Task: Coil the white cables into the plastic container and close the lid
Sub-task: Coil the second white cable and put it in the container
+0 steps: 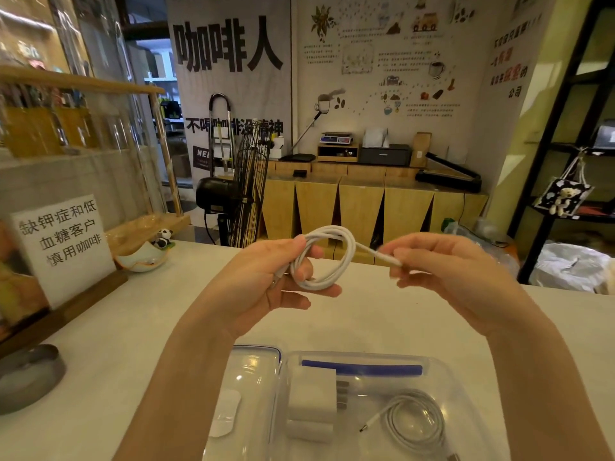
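I hold a white cable (pixel 336 257) in loops above the white table. My left hand (pixel 266 281) grips the coil, with fingers through the loops. My right hand (pixel 442 267) pinches the cable's free end near its plug. Below, at the near edge, stands the clear plastic container (pixel 466 377). Inside it lie a second coiled white cable (pixel 416 417), white charger plugs (pixel 312 397) and a blue strip (pixel 362 368). The clear lid (pixel 246 377) with blue trim lies left of the container, partly under my left forearm.
A sign in a wooden stand (pixel 63 247) and a small panda dish (pixel 146 254) sit at the table's left. A grey round tin (pixel 26 377) is at the near left. A black fan (pixel 239 191) stands beyond the table's far edge.
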`<act>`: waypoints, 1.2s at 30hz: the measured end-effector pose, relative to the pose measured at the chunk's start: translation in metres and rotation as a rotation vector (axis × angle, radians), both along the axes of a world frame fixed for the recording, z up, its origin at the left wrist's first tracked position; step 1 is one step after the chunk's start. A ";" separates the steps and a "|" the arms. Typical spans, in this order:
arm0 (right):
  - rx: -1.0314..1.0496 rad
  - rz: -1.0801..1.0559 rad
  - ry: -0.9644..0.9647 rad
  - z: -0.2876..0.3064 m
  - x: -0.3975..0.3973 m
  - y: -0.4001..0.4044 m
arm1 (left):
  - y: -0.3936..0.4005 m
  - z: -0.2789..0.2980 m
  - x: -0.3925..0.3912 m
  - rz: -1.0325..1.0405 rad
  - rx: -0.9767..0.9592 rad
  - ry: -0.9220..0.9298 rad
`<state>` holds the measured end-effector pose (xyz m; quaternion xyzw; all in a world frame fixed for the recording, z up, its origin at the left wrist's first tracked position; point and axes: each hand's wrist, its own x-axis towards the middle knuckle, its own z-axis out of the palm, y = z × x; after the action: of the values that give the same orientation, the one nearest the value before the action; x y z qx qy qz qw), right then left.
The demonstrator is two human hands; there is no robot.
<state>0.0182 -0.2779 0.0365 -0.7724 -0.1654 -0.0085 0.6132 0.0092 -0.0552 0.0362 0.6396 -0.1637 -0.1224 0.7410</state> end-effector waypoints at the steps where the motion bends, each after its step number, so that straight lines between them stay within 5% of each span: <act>1: -0.096 0.022 0.021 0.000 0.000 0.002 | 0.000 0.000 0.000 0.009 0.019 -0.007; 9: -0.271 0.055 0.025 0.003 -0.007 0.021 | -0.020 -0.006 0.001 0.035 0.290 0.011; 13: -0.330 0.047 0.082 -0.003 -0.013 0.015 | -0.023 -0.011 0.001 0.070 0.657 -0.069; 18: -0.468 0.123 0.261 -0.030 -0.024 0.007 | -0.028 -0.026 -0.010 -0.161 1.009 -0.069; 26: -0.595 0.264 0.430 -0.066 -0.039 0.005 | -0.038 -0.057 -0.030 -0.407 1.163 0.092; 32: -0.737 0.310 0.407 -0.078 -0.043 0.016 | -0.049 -0.078 -0.045 -0.437 1.519 -0.112; 36: -0.824 0.315 0.378 -0.084 -0.042 0.019 | -0.051 -0.085 -0.049 -0.440 1.592 -0.195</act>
<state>-0.0240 -0.2587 -0.0472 -0.9048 -0.1555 0.2914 0.2689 -0.0399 -0.1066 -0.0488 0.9336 -0.2130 -0.2879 0.0086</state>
